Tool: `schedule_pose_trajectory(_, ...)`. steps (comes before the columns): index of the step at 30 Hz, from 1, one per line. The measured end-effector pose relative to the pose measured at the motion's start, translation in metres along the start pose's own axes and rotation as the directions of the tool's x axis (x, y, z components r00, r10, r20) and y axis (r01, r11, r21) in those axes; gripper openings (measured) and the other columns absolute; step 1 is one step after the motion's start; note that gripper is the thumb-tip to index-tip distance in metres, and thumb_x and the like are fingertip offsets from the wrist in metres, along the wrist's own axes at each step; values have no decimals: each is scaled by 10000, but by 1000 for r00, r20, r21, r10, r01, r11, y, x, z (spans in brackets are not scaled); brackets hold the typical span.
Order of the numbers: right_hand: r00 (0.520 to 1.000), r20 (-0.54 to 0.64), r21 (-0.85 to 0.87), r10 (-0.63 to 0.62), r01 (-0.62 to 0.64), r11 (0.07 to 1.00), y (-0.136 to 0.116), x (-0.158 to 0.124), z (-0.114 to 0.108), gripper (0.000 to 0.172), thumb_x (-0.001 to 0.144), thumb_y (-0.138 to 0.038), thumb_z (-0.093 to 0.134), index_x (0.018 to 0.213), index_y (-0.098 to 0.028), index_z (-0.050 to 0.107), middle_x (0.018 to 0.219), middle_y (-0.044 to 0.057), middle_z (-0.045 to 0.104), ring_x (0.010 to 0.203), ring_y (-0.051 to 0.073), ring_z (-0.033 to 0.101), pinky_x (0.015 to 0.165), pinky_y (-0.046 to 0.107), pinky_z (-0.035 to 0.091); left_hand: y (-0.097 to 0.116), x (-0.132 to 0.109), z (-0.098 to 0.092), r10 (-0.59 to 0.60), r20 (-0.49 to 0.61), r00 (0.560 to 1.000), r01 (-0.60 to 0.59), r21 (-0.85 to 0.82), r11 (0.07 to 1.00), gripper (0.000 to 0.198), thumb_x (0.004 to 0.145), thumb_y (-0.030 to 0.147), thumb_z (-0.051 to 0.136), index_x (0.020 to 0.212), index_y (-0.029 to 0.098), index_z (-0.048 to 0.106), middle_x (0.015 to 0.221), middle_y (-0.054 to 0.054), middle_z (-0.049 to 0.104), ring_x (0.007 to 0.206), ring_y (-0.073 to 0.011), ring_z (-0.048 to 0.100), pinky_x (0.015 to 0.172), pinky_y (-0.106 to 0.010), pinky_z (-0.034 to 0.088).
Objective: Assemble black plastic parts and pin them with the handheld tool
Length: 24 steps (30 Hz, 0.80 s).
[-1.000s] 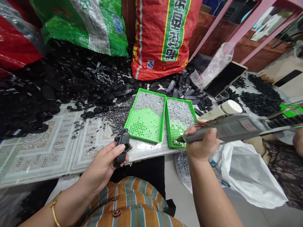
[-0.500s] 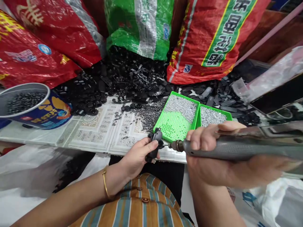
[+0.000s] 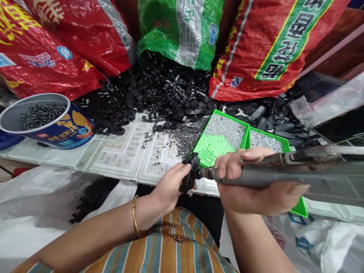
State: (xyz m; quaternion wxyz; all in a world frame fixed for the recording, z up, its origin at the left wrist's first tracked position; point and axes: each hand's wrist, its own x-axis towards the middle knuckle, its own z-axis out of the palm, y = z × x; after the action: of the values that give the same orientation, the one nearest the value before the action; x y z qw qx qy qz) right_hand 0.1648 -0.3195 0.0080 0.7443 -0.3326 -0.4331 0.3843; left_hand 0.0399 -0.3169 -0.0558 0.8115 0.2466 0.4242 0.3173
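Observation:
My left hand (image 3: 173,185) is closed around a black plastic part (image 3: 191,173), thumb on its near face, held just off the table's front edge. In my right hand (image 3: 247,193) lies a grey electric screwdriver (image 3: 256,175), roughly level and pointing left. Its metal nose (image 3: 207,173) meets the right side of the black part; the bit's tip is hidden there. Just beyond my hands sits a green tray (image 3: 222,140), its perforated floor partly covered with small silver screws. A second green tray (image 3: 264,139) of silver screws adjoins it on the right.
Black plastic parts (image 3: 170,94) are heaped along the back below red sacks and a green sack (image 3: 196,30). A blue tub (image 3: 65,131) of tiny dark pieces stands at left. Small dark screws (image 3: 189,136) lie loose beside the tray. White plastic bags hang at both lower sides.
The screwdriver has moved left, closing the gap so its nose now meets the black part. That part has turned in my left hand. The whole view has shifted slightly.

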Motion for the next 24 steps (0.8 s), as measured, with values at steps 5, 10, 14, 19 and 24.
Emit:
schedule_pose_trajectory(5, 999, 35, 1, 7, -8, 1000, 2, -1, 2, 358, 685, -569, 587, 663, -214, 547, 444, -52, 465, 370, 126, 447, 399, 280, 388, -4, -2, 0, 47, -15, 999, -47, -3, 999, 234, 795, 393, 532, 732, 172, 483, 589, 2, 525, 533, -107, 481, 495, -232, 313)
schedule_pose_trajectory(10, 1000, 30, 36, 4, -5, 999, 4, -3, 4, 343, 671, -530, 623, 641, -194, 567, 431, -42, 474, 365, 125, 438, 384, 273, 376, -4, -2, 2, 55, -9, 998, -55, -9, 998, 221, 813, 358, 512, 704, 177, 447, 570, 22, 500, 518, -93, 461, 497, -225, 318)
schedule_pose_trajectory(14, 999, 36, 30, 4, -5, 1000, 6, -6, 3, 356, 659, -548, 616, 650, -193, 579, 437, -39, 487, 371, 124, 444, 397, 278, 384, -3, -1, 3, 47, -5, 999, -47, -12, 999, 214, 825, 345, 494, 709, 174, 440, 572, 19, 506, 512, -92, 467, 493, -223, 322)
schedule_pose_trajectory(19, 1000, 19, 25, -13, 13, 1000, 9, -10, 4, 340, 662, -537, 609, 667, -199, 571, 449, -45, 474, 379, 121, 445, 406, 278, 381, -5, 0, 2, 28, -5, 1000, -28, -27, 999, 187, 817, 334, 506, 747, 171, 450, 605, 19, 512, 523, -95, 493, 488, -217, 334)
schedule_pose_trajectory(24, 999, -37, -56, 18, -20, 998, -11, -7, -2, 380, 715, -609, 518, 791, -239, 559, 452, -60, 442, 387, 121, 437, 441, 281, 375, -1, 3, -4, 36, 52, 998, -41, 103, 994, 214, 809, 378, 511, 785, 166, 491, 571, 17, 532, 511, -96, 489, 499, -215, 347)
